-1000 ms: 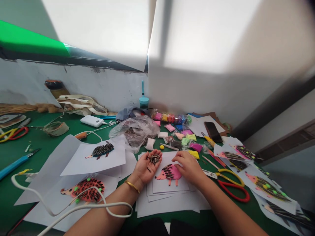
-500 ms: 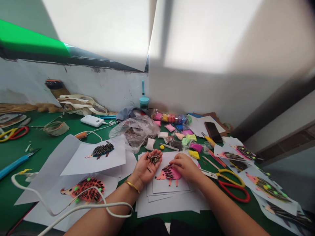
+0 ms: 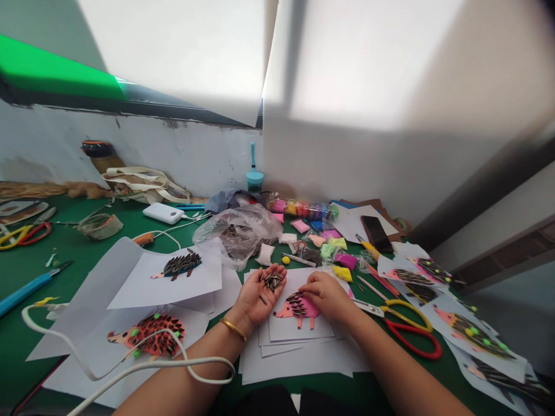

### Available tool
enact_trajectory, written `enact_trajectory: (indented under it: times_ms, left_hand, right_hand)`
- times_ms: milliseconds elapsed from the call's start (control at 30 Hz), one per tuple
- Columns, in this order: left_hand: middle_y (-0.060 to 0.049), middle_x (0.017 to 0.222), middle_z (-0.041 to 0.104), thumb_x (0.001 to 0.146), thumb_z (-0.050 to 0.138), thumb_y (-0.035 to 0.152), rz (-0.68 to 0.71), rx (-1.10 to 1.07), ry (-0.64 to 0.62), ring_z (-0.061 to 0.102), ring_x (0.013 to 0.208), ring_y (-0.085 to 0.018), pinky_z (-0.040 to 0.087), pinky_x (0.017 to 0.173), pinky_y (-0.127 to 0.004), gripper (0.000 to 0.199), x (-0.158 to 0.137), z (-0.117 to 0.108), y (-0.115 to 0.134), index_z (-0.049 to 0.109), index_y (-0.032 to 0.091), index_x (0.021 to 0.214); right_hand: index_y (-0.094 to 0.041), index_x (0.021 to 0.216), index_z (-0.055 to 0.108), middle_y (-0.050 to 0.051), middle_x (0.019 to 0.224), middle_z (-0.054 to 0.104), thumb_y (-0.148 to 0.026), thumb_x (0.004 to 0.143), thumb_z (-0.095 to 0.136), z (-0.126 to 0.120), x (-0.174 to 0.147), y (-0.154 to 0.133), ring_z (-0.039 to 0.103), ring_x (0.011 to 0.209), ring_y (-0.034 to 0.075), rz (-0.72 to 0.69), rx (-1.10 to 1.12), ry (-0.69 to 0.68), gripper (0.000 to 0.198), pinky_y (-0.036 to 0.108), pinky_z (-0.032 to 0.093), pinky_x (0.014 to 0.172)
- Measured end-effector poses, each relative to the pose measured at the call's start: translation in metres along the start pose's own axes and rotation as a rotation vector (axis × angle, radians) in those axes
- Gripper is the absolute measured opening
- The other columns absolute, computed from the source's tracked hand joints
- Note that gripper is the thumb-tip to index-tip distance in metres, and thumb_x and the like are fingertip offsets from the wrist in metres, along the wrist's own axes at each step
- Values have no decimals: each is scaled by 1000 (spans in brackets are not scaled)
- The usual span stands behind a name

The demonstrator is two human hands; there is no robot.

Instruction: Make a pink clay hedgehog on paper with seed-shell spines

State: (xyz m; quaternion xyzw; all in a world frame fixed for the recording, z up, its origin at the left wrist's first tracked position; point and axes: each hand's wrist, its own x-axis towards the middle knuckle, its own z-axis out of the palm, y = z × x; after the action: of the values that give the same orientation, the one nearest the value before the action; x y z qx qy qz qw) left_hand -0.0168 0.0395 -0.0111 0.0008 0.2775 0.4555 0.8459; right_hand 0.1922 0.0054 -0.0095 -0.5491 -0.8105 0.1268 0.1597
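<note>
My left hand [image 3: 264, 294] lies palm up, cupped under a small heap of striped sunflower seeds [image 3: 273, 281]. Beside it, my right hand [image 3: 327, 293] bends over a pink clay hedgehog [image 3: 309, 309] on white paper. Its thumb and fingers are pinched on a sunflower seed at the hedgehog's back, mostly hidden by the fingertips. Rows of dark seeds [image 3: 296, 301] stand on the front part of that back; the rear part is smooth pink, partly covered by my right hand. A stack of white paper [image 3: 299, 361] lies underneath.
A plastic bag of seeds [image 3: 238, 231] lies beyond my hands, with packets of coloured clay [image 3: 342, 273] to its right. Red-and-yellow scissors [image 3: 410, 329] rest by my right forearm. Finished hedgehog pictures [image 3: 151, 335] lie on both sides. A white cable [image 3: 203, 361] crosses my left forearm.
Almost nothing differs. My right fingers stay at the hedgehog's back with only a slight shift, and the whole view has moved a little.
</note>
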Motion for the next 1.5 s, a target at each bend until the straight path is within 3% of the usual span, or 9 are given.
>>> enact_trajectory:
  times_ms: [233,400,567,867,1033,1167,1300,1433,1500]
  left_hand:
    - [-17,113,63,95,36,28,-11,14,-11,60,109,-24,52,90,-39,32,-3,2,0,57,10,109]
    - [-17,119,61,94,37,29,-76,45,-108,61,108,-24,52,88,-39,34,-6,0,-1,57,10,114]
    - [-12,100,69,93,40,27,-147,50,-212,67,83,-19,54,74,-31,32,-9,-1,-2,58,9,114]
    - [-7,77,69,93,41,23,-209,33,-219,67,70,-16,54,70,-28,24,-12,6,-4,61,11,90]
    - [-8,84,70,92,42,21,-214,8,-217,68,82,-17,53,85,-33,21,-11,2,-5,61,12,94]
    - [-11,99,69,91,44,20,-211,10,-240,65,98,-21,49,94,-39,24,-11,1,-4,60,10,105]
    - [-18,115,63,93,40,25,-133,49,-139,58,113,-26,50,93,-39,31,-11,4,-1,58,8,112]
    - [-19,117,62,93,38,24,-44,42,-27,58,113,-25,53,90,-39,31,-7,3,0,57,9,112]
    - [-19,117,62,93,39,24,-34,39,-22,59,112,-25,53,90,-39,30,-4,1,0,57,9,112]
  right_hand:
    - [-29,100,72,3,89,63,-22,84,59,-5,-2,0,55,88,18,11,62,20,22,31,42,78]
    - [-29,100,71,3,92,61,-26,85,59,-16,5,-23,54,90,18,-38,64,131,19,31,40,80]
    - [-27,94,70,3,95,62,-25,81,64,-17,23,-54,52,93,20,-138,-89,118,14,35,36,83]
    - [-24,91,68,5,93,61,-26,84,58,-15,33,-69,50,93,21,-143,-165,109,12,34,34,79]
    - [-21,88,66,5,90,62,-24,88,50,-21,32,-68,52,88,19,-105,-13,229,16,30,36,77]
    - [-20,86,60,2,80,63,-26,91,43,-29,24,-60,56,74,15,34,184,259,19,26,40,67]
    - [-21,88,60,2,82,66,-27,89,42,-30,8,-38,59,75,16,153,291,281,19,27,44,67]
    - [-21,92,65,5,93,69,-22,82,47,-19,-10,-15,61,88,20,168,299,222,20,33,46,79]
    - [-22,90,66,3,90,69,-23,81,48,-13,-18,-9,62,85,20,199,287,156,20,32,47,75]
